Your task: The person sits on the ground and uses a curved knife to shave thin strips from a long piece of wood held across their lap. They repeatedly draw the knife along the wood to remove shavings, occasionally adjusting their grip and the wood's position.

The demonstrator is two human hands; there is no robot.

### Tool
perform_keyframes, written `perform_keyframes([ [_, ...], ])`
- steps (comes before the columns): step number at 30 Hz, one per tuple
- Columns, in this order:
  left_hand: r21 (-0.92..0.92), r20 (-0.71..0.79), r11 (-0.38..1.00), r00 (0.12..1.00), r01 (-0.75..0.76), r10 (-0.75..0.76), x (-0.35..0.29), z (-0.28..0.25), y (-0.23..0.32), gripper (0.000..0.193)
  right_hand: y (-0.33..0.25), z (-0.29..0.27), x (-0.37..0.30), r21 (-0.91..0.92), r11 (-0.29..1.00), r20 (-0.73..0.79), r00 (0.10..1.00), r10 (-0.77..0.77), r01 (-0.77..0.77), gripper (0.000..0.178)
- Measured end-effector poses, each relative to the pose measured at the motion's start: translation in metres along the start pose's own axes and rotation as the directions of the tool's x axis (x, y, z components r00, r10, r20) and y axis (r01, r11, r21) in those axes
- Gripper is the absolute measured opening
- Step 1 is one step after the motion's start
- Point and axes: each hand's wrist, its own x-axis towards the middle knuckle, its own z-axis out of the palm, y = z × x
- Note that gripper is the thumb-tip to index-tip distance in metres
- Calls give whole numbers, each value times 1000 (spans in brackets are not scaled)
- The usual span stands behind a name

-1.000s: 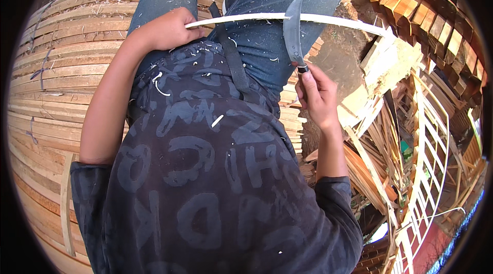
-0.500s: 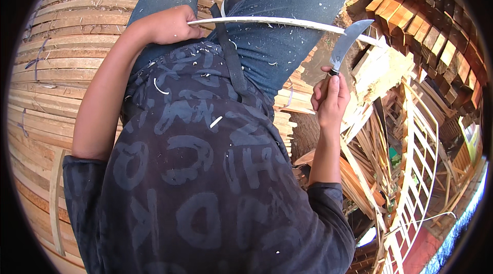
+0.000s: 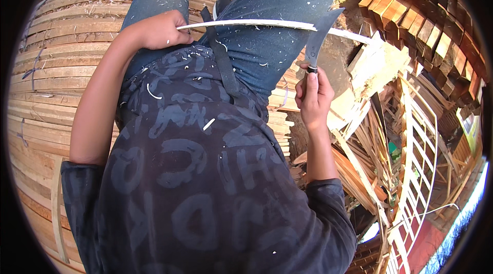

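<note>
Dark cloth, my marked shirt [image 3: 164, 187], occupies the foreground at 6 o'clock, with a curl of pale shaving [image 3: 209, 124] lying near the middle of view. Just past 2 o'clock, my right hand [image 3: 314, 97] is wrapped closely round the dark handle of a curved knife [image 3: 313, 51], leaving no slack; the blade points toward 1 o'clock. Near 11 o'clock, my left hand [image 3: 165, 28] is curled firmly over one end of a pale wooden strip [image 3: 246, 22], its underside fingers hidden. The strip arcs across 12 o'clock, above my jeans [image 3: 272, 48], and passes behind the blade; whether steel touches wood cannot be told. Hazards, as I judge them: a snag in the grain, suddenly freed, could swing the edge toward my thigh; too deep a bite could sever the strip; a loosened left grip could let it twist. At 2 o'clock, the far end reaches a pale wooden block [image 3: 380, 66]. Beyond lie stacked battens [image 3: 61, 74] at 9 o'clock, a slatted frame [image 3: 418, 156] toward 3, and piled timber [image 3: 411, 17] at 2.
</note>
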Motion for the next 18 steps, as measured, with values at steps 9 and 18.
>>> perform_keyframes([
  [9,3,-52,1000,999,9,-9,-3,0,6,33,-7,-12,10,113,992,47,998,46,-51,27],
  [18,-70,-137,996,990,-53,43,-2,10,-4,34,-44,-7,3,223,969,46,994,95,-103,33],
])
